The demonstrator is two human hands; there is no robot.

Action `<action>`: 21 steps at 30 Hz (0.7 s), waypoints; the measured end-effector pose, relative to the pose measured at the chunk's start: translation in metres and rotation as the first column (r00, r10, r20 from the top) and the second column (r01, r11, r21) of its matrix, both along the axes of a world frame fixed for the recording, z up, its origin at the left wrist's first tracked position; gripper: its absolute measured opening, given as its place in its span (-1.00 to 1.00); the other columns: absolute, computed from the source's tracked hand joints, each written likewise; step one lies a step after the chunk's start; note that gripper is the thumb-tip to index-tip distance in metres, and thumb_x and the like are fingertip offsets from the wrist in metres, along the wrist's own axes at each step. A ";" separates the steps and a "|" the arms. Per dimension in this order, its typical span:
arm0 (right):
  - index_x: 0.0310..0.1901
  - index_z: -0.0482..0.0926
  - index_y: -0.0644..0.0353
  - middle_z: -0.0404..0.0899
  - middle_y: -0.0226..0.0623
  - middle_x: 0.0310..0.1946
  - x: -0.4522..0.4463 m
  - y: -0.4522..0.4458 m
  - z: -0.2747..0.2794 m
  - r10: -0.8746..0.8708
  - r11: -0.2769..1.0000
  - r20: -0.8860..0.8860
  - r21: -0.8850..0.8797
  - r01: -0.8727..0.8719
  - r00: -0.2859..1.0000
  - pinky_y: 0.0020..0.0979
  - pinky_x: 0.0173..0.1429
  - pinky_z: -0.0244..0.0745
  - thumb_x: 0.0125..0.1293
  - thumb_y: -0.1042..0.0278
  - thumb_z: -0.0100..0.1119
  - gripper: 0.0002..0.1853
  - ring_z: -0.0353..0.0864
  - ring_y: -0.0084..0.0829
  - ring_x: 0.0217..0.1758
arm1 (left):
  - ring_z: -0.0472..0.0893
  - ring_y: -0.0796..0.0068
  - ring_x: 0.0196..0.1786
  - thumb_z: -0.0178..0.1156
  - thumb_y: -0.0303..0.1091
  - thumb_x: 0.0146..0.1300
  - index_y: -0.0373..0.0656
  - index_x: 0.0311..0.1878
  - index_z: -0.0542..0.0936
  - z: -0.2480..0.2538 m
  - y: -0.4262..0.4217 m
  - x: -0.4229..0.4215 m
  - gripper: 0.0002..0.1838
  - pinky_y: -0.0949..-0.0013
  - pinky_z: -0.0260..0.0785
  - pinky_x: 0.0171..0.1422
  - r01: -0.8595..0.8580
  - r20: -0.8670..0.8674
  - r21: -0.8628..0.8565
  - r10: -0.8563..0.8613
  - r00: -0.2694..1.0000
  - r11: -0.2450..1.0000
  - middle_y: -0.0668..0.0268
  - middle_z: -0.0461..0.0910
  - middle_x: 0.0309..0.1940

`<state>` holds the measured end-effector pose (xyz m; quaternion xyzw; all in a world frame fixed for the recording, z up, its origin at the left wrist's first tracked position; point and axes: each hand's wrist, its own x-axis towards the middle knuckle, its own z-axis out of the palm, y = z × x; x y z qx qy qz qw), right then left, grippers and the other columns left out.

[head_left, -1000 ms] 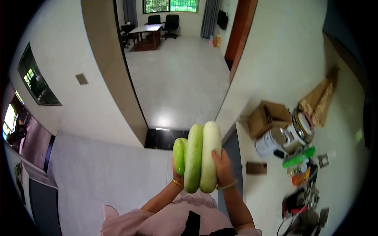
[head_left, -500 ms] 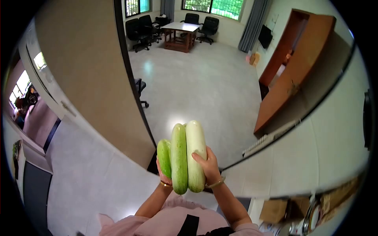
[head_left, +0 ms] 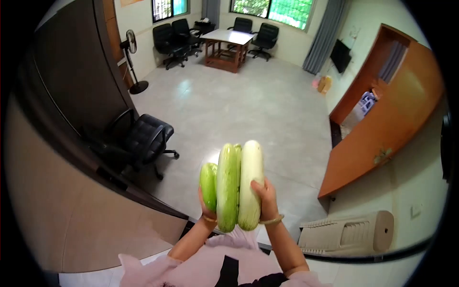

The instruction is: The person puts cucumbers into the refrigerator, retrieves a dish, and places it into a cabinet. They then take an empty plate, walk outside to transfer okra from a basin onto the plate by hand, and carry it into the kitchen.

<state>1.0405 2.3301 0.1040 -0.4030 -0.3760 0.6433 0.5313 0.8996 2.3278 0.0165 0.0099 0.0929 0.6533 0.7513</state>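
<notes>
A bundle of cucumbers is held upright in front of my chest between both hands. On its left is a short bright green cucumber (head_left: pixel 208 184), with my left hand (head_left: pixel 206 209) wrapped round its outer side, most of the fingers hidden behind. The long light green cucumber (head_left: pixel 226 191) stands in the middle. Whitish and thick, the pale cucumber (head_left: pixel 251 186) forms the right side, and my right hand (head_left: pixel 266 197) grips it with the thumb across its front. A strip of another green cucumber (head_left: pixel 237 165) shows between the two long ones, mostly hidden.
A doorway opens onto a grey-floored room. A black office chair (head_left: pixel 150 136) stands just inside on the left, a standing fan (head_left: pixel 135 62) beyond it. At the back are a table (head_left: pixel 227 36) and several chairs. An orange-brown door (head_left: pixel 382 124) and folded beige plastic furniture (head_left: pixel 346 233) are on the right.
I have moved forward into the doorway; the black chair and fan have come into view on the left, the folded beige furniture on the right. My grip on the cucumbers stays the same.
</notes>
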 end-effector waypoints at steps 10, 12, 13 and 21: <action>-0.04 0.29 0.40 0.44 -0.23 -0.27 -0.048 0.266 0.013 0.361 0.928 -0.159 -0.037 -0.371 0.919 -0.51 -0.21 0.40 0.09 0.30 0.06 -0.56 0.45 -0.51 -0.30 | 0.50 0.37 -0.12 -0.21 0.09 0.22 -0.11 -0.06 0.44 0.017 0.217 -0.044 -0.51 0.30 0.34 0.03 -0.338 0.041 -0.021 0.338 0.940 0.941 0.29 0.50 -0.14; -0.03 0.28 0.40 0.44 -0.22 -0.26 -0.064 0.312 0.007 0.415 0.899 -0.179 -0.070 -0.432 0.892 -0.50 -0.21 0.40 0.09 0.31 0.06 -0.56 0.45 -0.50 -0.28 | 0.50 0.37 -0.12 -0.20 0.08 0.21 -0.10 -0.07 0.44 0.025 0.256 -0.056 -0.52 0.30 0.35 0.03 -0.380 0.035 -0.013 0.380 0.924 0.925 0.29 0.50 -0.15; -0.03 0.28 0.39 0.43 -0.21 -0.25 -0.076 0.334 0.004 0.410 0.906 -0.134 -0.054 -0.419 0.902 -0.50 -0.20 0.40 0.09 0.32 0.07 -0.55 0.45 -0.50 -0.27 | 0.50 0.37 -0.12 -0.19 0.08 0.21 -0.10 -0.08 0.45 0.025 0.277 -0.064 -0.52 0.31 0.35 0.02 -0.385 0.021 -0.007 0.385 0.923 0.923 0.30 0.51 -0.16; -0.04 0.29 0.39 0.43 -0.22 -0.23 -0.152 0.510 -0.037 0.435 0.900 -0.001 -0.029 -0.435 0.900 -0.49 -0.19 0.40 0.05 0.28 0.12 -0.52 0.45 -0.49 -0.26 | 0.47 0.34 -0.05 -0.21 0.10 0.20 -0.10 0.02 0.40 -0.033 0.445 -0.139 -0.48 0.27 0.31 0.09 -0.429 0.103 0.071 0.421 0.901 0.901 0.27 0.46 -0.07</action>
